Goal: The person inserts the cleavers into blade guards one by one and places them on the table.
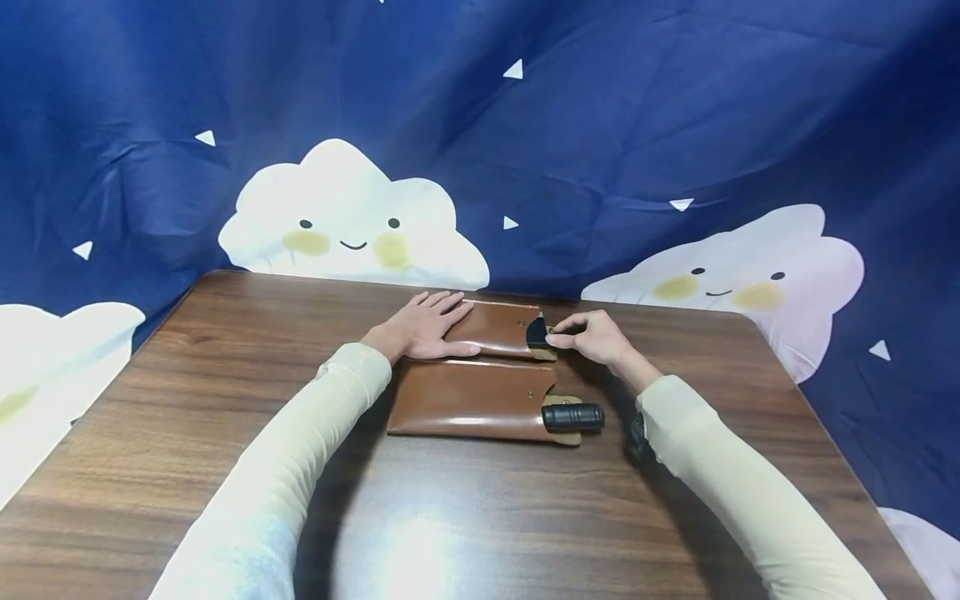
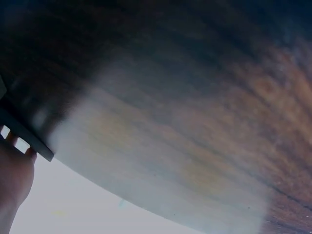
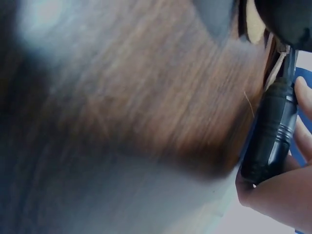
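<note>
Two brown leather pouches lie side by side on the table. My left hand rests flat on the left end of the far pouch, fingers straight and spread. At that pouch's mouth, on its right, my right hand pinches a black tool handle with thumb and fingertips. The right wrist view shows ribbed grooves around this handle and a narrow shaft above it. The near pouch has another black ribbed handle sticking out over its tan flap. In the left wrist view my left hand sits at the lower left edge.
The wood-grain table has a bright reflection near its front. Behind it hangs a blue curtain printed with smiling white clouds. A dark object sits beneath my right cuff.
</note>
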### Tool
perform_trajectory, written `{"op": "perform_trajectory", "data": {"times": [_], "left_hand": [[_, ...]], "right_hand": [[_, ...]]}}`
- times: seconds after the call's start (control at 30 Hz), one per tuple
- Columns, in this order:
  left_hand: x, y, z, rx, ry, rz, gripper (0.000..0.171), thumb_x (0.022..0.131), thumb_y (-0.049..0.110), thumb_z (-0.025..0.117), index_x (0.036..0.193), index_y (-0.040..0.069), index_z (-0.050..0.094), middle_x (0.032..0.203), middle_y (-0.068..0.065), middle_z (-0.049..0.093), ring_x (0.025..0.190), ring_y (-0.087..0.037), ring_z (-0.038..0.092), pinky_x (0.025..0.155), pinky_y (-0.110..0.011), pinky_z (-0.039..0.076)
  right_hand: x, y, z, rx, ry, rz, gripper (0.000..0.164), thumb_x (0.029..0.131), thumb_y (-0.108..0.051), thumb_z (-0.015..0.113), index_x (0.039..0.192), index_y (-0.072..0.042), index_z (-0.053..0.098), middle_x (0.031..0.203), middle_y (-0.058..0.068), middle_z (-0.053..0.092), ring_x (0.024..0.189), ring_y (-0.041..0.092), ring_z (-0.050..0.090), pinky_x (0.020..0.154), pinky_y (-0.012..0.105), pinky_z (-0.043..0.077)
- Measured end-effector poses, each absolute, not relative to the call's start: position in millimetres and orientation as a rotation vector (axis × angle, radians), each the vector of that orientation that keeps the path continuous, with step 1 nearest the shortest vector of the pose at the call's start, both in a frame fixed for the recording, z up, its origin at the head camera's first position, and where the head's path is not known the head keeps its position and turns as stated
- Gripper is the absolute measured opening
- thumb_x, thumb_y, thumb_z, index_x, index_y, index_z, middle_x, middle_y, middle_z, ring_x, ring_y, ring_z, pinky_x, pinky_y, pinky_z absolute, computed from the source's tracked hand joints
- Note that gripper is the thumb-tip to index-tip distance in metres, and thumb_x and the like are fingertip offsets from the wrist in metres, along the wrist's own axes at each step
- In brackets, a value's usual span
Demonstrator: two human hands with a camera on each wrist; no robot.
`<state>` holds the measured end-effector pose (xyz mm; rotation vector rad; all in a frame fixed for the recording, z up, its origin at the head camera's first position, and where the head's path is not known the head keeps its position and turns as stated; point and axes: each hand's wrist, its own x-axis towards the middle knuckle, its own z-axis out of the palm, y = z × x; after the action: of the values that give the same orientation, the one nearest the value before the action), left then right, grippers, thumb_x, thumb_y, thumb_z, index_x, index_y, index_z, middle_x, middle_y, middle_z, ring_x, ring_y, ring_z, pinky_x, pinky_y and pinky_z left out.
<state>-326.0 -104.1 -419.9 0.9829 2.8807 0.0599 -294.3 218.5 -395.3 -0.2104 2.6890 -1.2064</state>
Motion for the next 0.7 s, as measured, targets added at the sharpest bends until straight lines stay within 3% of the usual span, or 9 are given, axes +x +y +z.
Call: {"op": "perform_trajectory", "data": {"times": [0.2,0.37,0.7], "left_hand": [[-327.4,-99.8,-415.8,0.997,2.877,0.091,0.095,0.091,0.08,0.038,0.163,0.02,0.024,0.167,-0.009,0.021,0.153,-0.031,0.016,0.12,-0.053,0.013],[-327.3,-98.3,-412.9,1.003,2.864,0.127,0.096,0.09,0.08,0.04,0.163,0.02,0.024,0.167,-0.011,0.021,0.153,-0.031,0.015,0.12,-0.053,0.014],[-306.6,-122.2,-405.3,1.046,2.999,0.181,0.091,0.093,0.075,0.043,0.162,0.017,0.029,0.163,-0.015,0.028,0.15,-0.036,0.023,0.119,-0.057,0.017]], "right_hand": [[-293.1,225.0,-390.4,-0.246,2.704,-1.151,0.037,0.091,-0.027,0.077,0.115,0.001,0.074,0.129,0.02,0.063,0.121,0.036,0.054,0.101,0.046,0.044],[-293.4,234.5,-386.7,-0.371,2.753,-1.104,0.033,0.092,-0.023,0.076,0.113,0.003,0.074,0.117,0.019,0.07,0.114,0.034,0.058,0.096,0.042,0.044],[-285.8,243.7,-377.7,-0.432,2.928,-1.047,0.035,0.095,-0.025,0.072,0.119,0.001,0.071,0.126,0.021,0.067,0.109,0.038,0.067,0.097,0.051,0.047]]}}
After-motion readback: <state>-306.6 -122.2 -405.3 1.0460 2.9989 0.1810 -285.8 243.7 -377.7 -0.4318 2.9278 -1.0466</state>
